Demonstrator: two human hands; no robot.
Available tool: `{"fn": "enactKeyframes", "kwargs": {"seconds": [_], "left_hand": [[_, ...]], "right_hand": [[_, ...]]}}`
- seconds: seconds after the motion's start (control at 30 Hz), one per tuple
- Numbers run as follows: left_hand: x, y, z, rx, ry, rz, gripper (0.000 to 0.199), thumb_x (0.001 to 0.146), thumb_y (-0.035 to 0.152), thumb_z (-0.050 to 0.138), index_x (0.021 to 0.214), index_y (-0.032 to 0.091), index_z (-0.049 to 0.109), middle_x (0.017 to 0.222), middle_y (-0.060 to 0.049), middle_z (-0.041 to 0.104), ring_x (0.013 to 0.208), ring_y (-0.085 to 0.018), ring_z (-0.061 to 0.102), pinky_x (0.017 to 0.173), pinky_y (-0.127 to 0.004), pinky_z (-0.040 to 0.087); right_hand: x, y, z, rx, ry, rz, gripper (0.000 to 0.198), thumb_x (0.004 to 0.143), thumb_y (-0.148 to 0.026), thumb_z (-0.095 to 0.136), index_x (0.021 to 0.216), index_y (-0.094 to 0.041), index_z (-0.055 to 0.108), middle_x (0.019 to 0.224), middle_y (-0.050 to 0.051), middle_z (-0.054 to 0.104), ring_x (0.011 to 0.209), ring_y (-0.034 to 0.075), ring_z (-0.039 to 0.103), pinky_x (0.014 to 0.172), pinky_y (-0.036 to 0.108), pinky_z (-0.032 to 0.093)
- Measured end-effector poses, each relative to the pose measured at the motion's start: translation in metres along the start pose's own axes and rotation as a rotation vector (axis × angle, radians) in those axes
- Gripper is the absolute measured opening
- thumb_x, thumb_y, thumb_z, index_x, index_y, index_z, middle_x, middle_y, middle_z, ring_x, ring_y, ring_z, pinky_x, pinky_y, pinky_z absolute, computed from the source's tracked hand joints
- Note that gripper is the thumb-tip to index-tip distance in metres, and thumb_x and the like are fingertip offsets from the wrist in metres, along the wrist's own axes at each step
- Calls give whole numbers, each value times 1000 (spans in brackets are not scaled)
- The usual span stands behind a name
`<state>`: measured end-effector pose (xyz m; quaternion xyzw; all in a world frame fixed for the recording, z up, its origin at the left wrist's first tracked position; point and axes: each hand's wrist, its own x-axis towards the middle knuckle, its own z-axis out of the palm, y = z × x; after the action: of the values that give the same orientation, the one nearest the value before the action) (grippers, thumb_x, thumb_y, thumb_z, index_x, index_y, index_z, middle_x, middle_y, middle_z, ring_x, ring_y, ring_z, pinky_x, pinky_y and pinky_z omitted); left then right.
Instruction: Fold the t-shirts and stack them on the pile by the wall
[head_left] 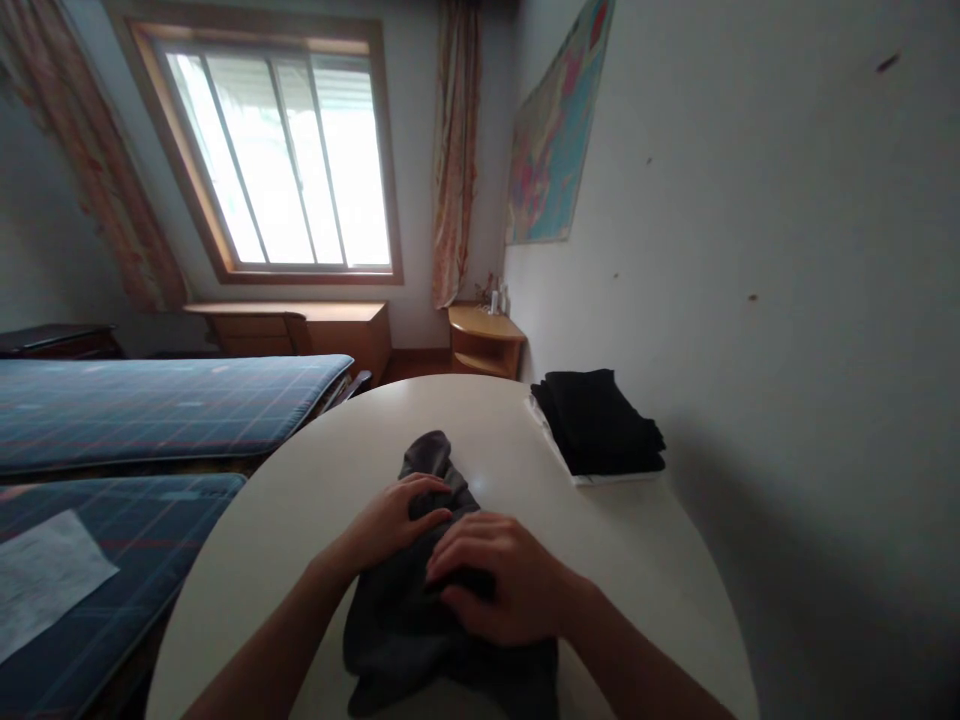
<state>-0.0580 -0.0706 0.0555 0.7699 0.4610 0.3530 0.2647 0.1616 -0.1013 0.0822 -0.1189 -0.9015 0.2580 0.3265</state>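
A dark grey garment [405, 625] lies rumpled and lengthwise on the white round table [472, 410], its narrow end pointing away from me. My left hand [397, 520] rests on the upper part of the cloth, thumb and fingers apart. Just to the right and nearer to me, my right hand [506, 575] has its fingers curled, with dark cloth between thumb and fingers. Both hands touch the garment, and they partly cover its middle. What kind of garment it is, I cannot tell.
Folded black cloths [600, 420] are stacked on a white flat thing at the table's right edge, near the wall. To the left are plaid mattresses [165, 405], one with a paper sheet [49, 575] on it. A low wooden desk [337, 320] stands under the window.
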Motion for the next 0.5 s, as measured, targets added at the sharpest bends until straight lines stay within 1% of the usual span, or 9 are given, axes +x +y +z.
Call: {"fn": "enactKeyframes", "kwargs": {"seconds": [0.03,0.07,0.13,0.2,0.27,0.3,0.37,0.43,0.5], "left_hand": [[1,-1,0,-12,-1,12,22,82,40,71,99,29,76,113,-5,73,105,-28,67,97,-38,49],[2,-2,0,-24,2,15,17,82,39,70,94,28,76,108,-5,75,101,-27,68,94,-37,50],[4,-4,0,-55,30,-16,16,84,40,66,88,26,75,97,-4,76,91,-25,69,83,-34,52],[7,-5,1,-121,120,-82,22,85,45,64,84,24,71,83,-3,73,79,-23,68,73,-31,52],[10,-6,2,-216,253,-146,29,83,51,64,81,23,66,74,-1,69,70,-21,65,66,-29,50],[11,-6,3,-258,317,-169,31,81,54,65,81,23,64,72,0,68,67,-20,63,63,-29,50],[13,-7,3,-320,413,-182,36,79,58,66,83,22,61,73,0,68,67,-19,63,62,-28,49],[13,-5,1,-368,489,-151,37,80,59,66,85,22,58,80,-2,71,73,-20,65,67,-28,51],[12,-1,-1,-404,579,-111,36,83,57,64,89,22,56,91,-5,74,83,-21,67,76,-30,53]], "right_hand": [[-5,6,-11,-23,50,62,23,86,-25,60,107,-24,68,104,5,74,101,20,67,97,36,49],[-10,14,-21,-36,67,126,29,84,-24,62,113,-24,67,112,7,71,108,22,64,100,38,48],[-22,30,-36,-24,45,268,48,82,-29,69,129,-25,61,130,9,63,121,25,57,106,43,43],[-32,44,-42,52,-24,401,66,79,-39,76,140,-26,53,139,10,58,126,28,55,109,46,41],[-38,52,-42,145,-84,483,78,75,-45,80,144,-28,48,137,9,60,124,28,57,108,46,42],[-38,54,-41,185,-100,505,81,73,-46,81,144,-28,48,134,8,62,121,28,59,106,45,44],[-35,52,-38,224,-91,522,76,73,-46,82,140,-26,52,124,7,66,113,26,63,99,41,48],[-30,45,-36,193,-37,502,57,76,-44,80,125,-24,61,112,5,69,104,24,65,91,38,51],[-24,39,-35,87,108,433,35,80,-42,77,108,-23,67,100,3,70,94,22,64,85,36,52]]}}
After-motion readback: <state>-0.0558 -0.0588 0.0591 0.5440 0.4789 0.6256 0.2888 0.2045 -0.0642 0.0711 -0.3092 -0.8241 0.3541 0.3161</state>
